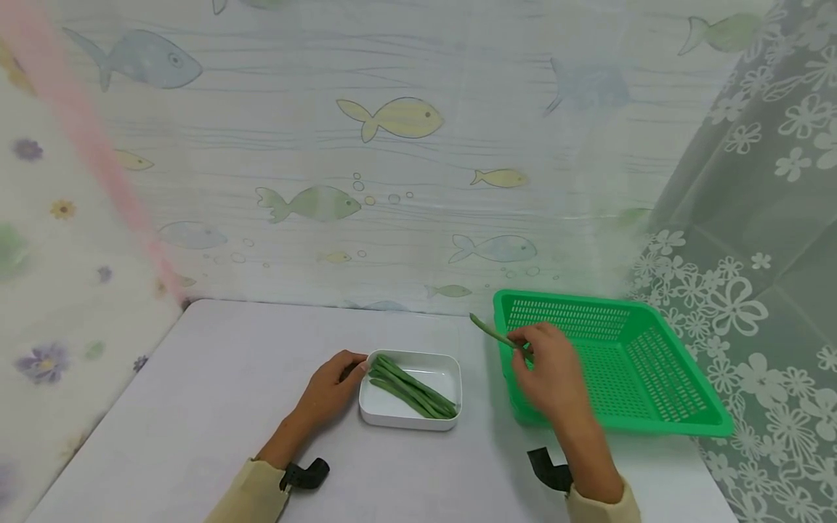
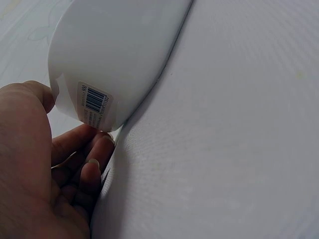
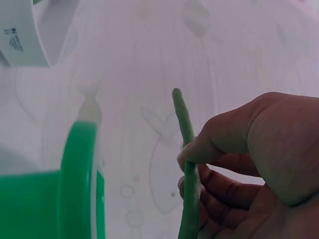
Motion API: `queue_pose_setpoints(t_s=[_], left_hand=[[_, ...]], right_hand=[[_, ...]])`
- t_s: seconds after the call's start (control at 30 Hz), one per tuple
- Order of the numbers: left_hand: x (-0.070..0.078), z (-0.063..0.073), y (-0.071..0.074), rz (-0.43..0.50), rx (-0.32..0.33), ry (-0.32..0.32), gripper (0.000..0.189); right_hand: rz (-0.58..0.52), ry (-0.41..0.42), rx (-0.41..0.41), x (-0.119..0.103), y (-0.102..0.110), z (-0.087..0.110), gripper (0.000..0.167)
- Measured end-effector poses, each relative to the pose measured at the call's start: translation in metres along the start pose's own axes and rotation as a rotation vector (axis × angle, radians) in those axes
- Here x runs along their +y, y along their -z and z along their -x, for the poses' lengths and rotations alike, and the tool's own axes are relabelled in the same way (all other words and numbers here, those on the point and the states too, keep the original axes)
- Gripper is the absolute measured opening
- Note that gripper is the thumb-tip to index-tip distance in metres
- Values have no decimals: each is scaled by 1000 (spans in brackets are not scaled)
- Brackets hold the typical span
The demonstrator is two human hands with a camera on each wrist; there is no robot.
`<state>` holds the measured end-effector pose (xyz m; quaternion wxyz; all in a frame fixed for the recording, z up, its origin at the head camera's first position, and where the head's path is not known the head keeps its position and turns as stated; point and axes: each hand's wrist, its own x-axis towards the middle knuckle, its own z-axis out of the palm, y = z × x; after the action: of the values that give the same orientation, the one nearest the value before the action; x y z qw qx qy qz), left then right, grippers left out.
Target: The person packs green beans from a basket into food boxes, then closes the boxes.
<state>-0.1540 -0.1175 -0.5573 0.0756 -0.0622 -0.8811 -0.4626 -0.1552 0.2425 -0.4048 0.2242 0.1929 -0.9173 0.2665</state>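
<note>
Pinched between the thumb and fingers of my right hand (image 1: 552,374) is a single green bean (image 1: 489,330), held over the left rim of a green plastic basket (image 1: 588,298). The right wrist view shows the bean's tip (image 3: 183,117) sticking out beyond the thumb. My left hand (image 1: 330,388) holds the left end of a white rectangular dish (image 1: 408,421), thumb at its rim and fingers curled by its lower corner. Several green beans (image 1: 413,388) lie side by side, slantwise, in that dish. A barcode label (image 2: 94,104) marks the dish's end wall.
The dish and basket stand on a white-covered table (image 1: 196,407), a gap between them. A curtain with fish prints (image 1: 392,218) hangs behind the table. Grey fabric with white flowers (image 1: 752,327) borders the right side, and flowered cloth (image 1: 59,312) the left.
</note>
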Motion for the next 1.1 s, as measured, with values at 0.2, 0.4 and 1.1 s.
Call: queue_pose_setpoints(t_s=[0.2, 0.4, 1.1], left_hand=[[-1, 0, -1, 3, -4, -1, 30], [-3, 1, -2, 3, -6, -7, 30], [-4, 4, -2, 18, -2, 5, 31]], right_hand=[[-7, 74, 41, -10, -11, 3, 24], [-25, 95, 50, -20, -23, 7, 24], [-89, 166, 7, -37, -66, 13, 22]])
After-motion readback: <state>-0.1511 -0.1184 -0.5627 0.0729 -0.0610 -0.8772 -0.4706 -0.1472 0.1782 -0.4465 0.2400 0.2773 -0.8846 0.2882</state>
